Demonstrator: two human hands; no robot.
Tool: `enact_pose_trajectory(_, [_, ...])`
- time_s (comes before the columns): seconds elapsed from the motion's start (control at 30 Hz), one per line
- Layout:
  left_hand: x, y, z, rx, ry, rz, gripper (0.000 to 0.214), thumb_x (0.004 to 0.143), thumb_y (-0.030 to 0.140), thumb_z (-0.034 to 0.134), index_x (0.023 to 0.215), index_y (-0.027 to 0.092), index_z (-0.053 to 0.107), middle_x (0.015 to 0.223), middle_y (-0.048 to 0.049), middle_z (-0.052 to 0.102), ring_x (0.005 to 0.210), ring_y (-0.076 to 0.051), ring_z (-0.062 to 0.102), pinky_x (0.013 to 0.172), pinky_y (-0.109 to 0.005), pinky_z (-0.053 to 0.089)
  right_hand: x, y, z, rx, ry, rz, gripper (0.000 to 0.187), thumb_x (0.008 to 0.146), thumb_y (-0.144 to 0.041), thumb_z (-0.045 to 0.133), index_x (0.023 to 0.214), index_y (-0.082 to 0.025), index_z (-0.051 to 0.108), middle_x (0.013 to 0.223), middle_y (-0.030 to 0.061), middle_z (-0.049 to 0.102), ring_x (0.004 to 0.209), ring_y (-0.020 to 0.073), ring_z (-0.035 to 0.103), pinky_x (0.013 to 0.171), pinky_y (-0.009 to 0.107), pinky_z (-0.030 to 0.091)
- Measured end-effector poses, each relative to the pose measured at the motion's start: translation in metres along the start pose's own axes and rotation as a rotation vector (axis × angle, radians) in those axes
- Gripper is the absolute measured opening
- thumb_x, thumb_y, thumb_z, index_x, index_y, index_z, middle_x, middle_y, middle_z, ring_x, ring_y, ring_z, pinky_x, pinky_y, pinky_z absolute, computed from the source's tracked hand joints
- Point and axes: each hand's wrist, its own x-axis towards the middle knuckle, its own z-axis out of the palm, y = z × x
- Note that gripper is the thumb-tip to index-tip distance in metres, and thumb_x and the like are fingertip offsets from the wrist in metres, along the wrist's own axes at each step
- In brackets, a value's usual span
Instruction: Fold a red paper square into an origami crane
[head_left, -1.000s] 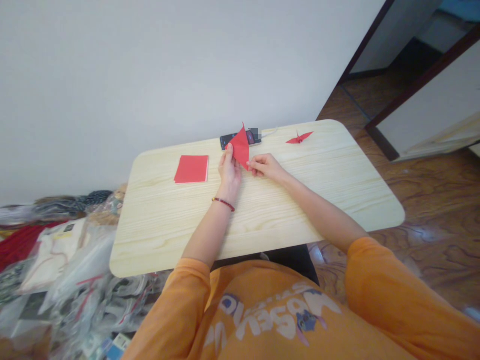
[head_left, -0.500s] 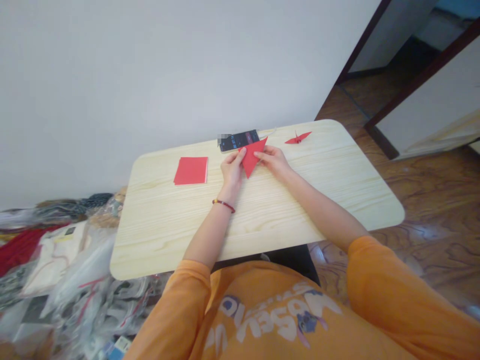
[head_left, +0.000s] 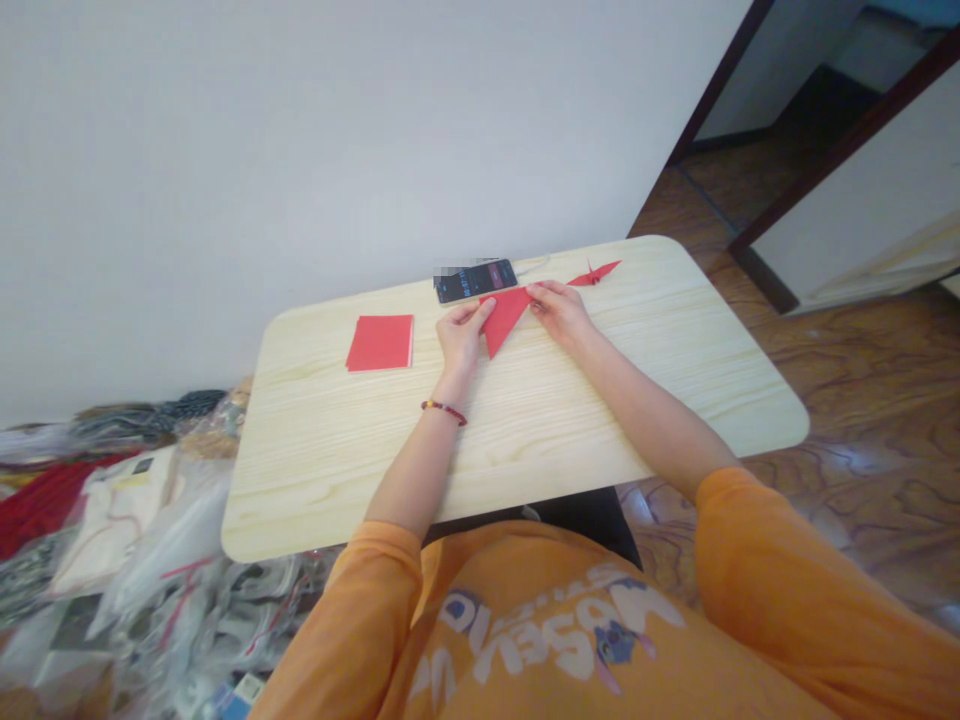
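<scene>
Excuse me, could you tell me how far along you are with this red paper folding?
One red paper crane looks finished. In hand is a folded red paper triangle, with the left hand and right hand on it. Left over is a stack of red paper squares, unfolded.

**Orange tee, beaded bracelet**

Loose orange T-shirt [head_left: 487, 570] with wide short sleeves [head_left: 772, 590]; white lettering [head_left: 555, 630] and a small blue cartoon figure [head_left: 615, 642] across the chest; dark red beaded bracelet [head_left: 444, 408] on the left wrist [head_left: 442, 420].
</scene>
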Motion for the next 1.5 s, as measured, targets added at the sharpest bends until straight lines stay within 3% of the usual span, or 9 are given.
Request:
enact_pose_trajectory(0.23, [-0.0012,0.0027,-0.0006,-0.011,-0.003,0.002,0.027,0.055,0.033,0.087,0.070,0.015,0.073,0.078,-0.0071,0.073,0.082,-0.020,0.069,0.078,-0.033,0.053,0.0003,-0.0021,-0.0005,-0.048,0.019,0.013,0.027,0.057,-0.025,0.082,0.059,-0.019,0.055,0.060,-0.0051,0.054,0.056,0.0061,0.046,0.054,0.021,0.038])
enact_pose_trajectory(0.63, [-0.0002,0.0040,-0.0009,0.001,-0.010,0.031,0.029,0.052,0.033,0.087,0.071,0.015,0.073,0.075,-0.0051,0.073,0.075,-0.016,0.068,0.078,-0.030,0.053,0.0017,0.0001,-0.0024,0.001,0.006,0.003,0.025,0.059,-0.019,0.082,0.058,-0.018,0.057,0.058,-0.0045,0.056,0.055,0.0051,0.046,0.053,0.019,0.037])
enact_pose_trajectory(0.93, [0.0008,0.0079,-0.0023,0.013,0.010,0.033,0.027,0.052,0.032,0.088,0.068,0.016,0.073,0.069,-0.0028,0.072,0.070,-0.015,0.067,0.074,-0.028,0.053,-0.0002,-0.0024,-0.0009,-0.022,0.016,0.009,0.032,0.053,-0.030,0.085,0.058,-0.019,0.057,0.058,-0.0046,0.055,0.054,0.0051,0.047,0.050,0.019,0.039])
enact_pose_trajectory(1.17, [0.0007,0.0070,-0.0026,0.022,0.031,0.006,0.024,0.055,0.029,0.087,0.069,0.015,0.073,0.071,-0.0047,0.072,0.073,-0.016,0.068,0.075,-0.029,0.053,-0.0020,-0.0012,0.0018,-0.081,0.057,-0.009,0.042,0.060,-0.045,0.082,0.058,-0.020,0.049,0.056,-0.0046,0.052,0.054,0.0059,0.049,0.049,0.018,0.039])
enact_pose_trajectory(1.37, [0.0050,0.0040,-0.0079,0.025,0.063,0.015,0.024,0.054,0.031,0.086,0.068,0.016,0.073,0.071,-0.0031,0.072,0.070,-0.014,0.066,0.071,-0.026,0.052,0.0003,-0.0018,0.0000,-0.079,0.128,0.004,0.038,0.073,-0.051,0.072,0.064,-0.019,0.054,0.060,-0.0009,0.060,0.056,0.0076,0.056,0.053,0.019,0.044])
enact_pose_trajectory(1.5, [0.0067,0.0033,-0.0097,0.032,0.080,0.018,0.025,0.054,0.032,0.086,0.069,0.016,0.073,0.074,-0.0037,0.073,0.076,-0.016,0.067,0.074,-0.027,0.052,-0.0020,-0.0023,0.0008,-0.134,0.069,0.034,0.043,0.076,-0.060,0.066,0.067,-0.019,0.057,0.062,0.0018,0.063,0.058,0.0107,0.060,0.054,0.023,0.047])
